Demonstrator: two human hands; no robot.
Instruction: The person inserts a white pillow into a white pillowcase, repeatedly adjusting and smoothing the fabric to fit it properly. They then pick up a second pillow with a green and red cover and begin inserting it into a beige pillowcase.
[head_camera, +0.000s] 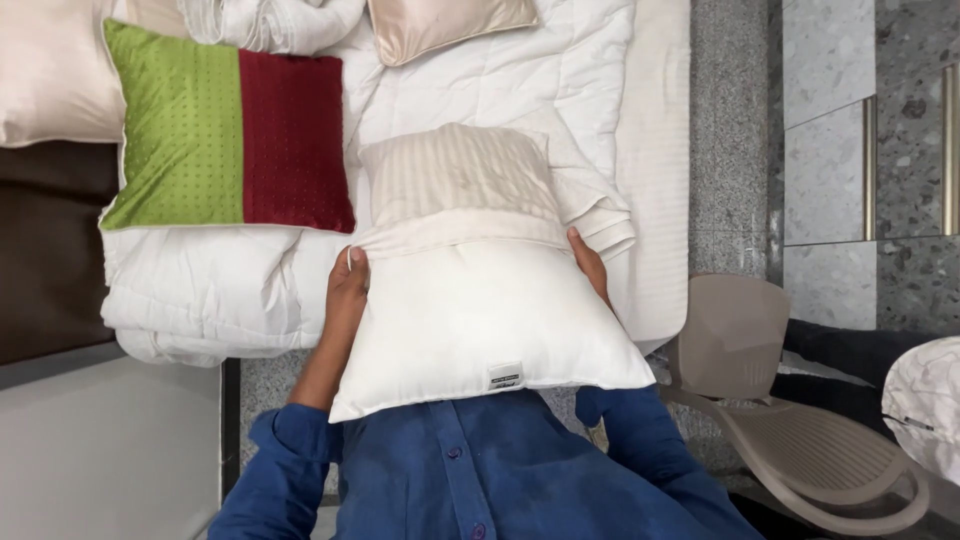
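A: Head view. Pillow (480, 320) held up against the chest, lower edge toward the blue shirt (500, 470), top end pointing away over the bed (655, 150).

B: And the cover?

A: Striped cover (460, 180) drawn over the far end only, open mouth sitting across the pillow's upper part, near part bare. Closed end lying on the white duvet (520, 80).

B: Hands?

A: Left hand (345, 285) on the left edge, fingers curled shut around the cover's mouth, pinching cloth against the pillow. Right hand (590, 265) on the right edge at the same height, mostly hidden behind the pillow; fingers wrapped onto the cover's hem, so far as visible. Both closed on cloth, no gap to speak of.

B: Which way from the grip?

A: Bulk of the pillow below the hands, toward the body; covered part beyond them. Long axis running from chest to bed. Hands level, neither nearer.

B: Look of the pillow?

A: Plump, off-white, smooth, a small sewn label at the lower edge's middle. Cover beige with fine stripes, slack and creased.

B: Around it?

A: Green-and-red cushion (225, 130) to the left on the duvet, well apart. Satin cushion (445, 25) farther up. Beige chair (790, 420) at the right on the floor.
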